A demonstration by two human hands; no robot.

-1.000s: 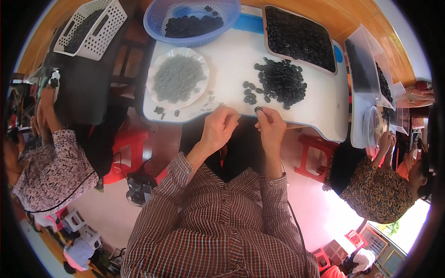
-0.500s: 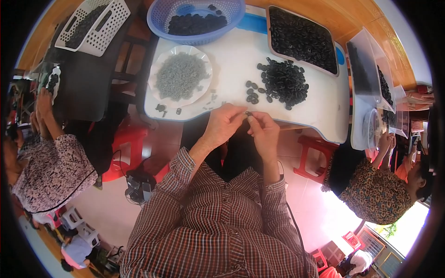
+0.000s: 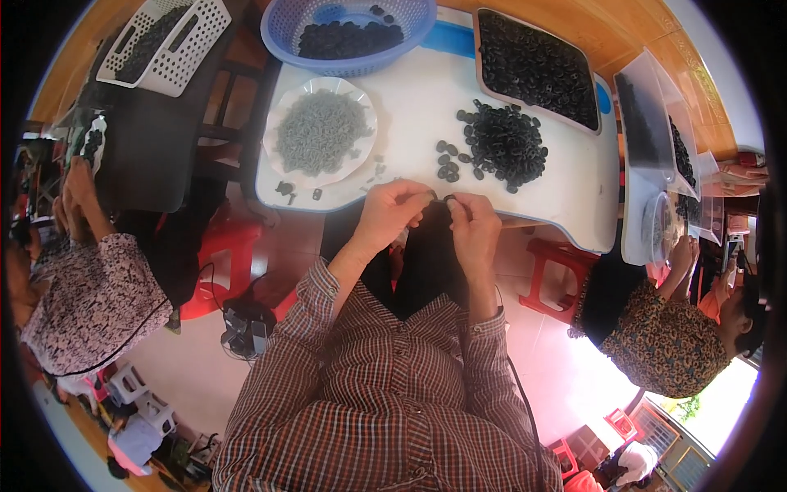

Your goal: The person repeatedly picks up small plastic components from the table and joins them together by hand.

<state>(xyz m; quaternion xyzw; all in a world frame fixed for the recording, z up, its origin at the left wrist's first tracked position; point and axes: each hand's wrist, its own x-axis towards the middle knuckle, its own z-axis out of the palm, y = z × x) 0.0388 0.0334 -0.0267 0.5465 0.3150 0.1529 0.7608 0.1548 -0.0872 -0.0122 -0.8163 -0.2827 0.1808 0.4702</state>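
Note:
Just off the near edge of the white table (image 3: 410, 135), my left hand (image 3: 392, 215) and my right hand (image 3: 475, 225) meet fingertip to fingertip. Each is closed in a pinch on a small black oval piece (image 3: 440, 199); whether it is one piece or two I cannot make out. Beyond my right hand lies a heap of black oval pieces (image 3: 507, 146), with several loose black pieces (image 3: 448, 164) to its left. Left of these stands a white scalloped plate (image 3: 370, 123) full of small translucent grey pieces (image 3: 320, 131).
A blue basket (image 3: 283, 59) holding black pieces stands at the far left of the table, and a rimmed tray (image 3: 537, 115) of black pieces at the far right. Red stools (image 3: 551, 279) flank me. People work at the left (image 3: 98, 303) and right (image 3: 648, 336).
My fingertips have drawn slightly apart, and my left fingers have straightened a little around the small black piece. The heaps, plate and containers are unchanged.

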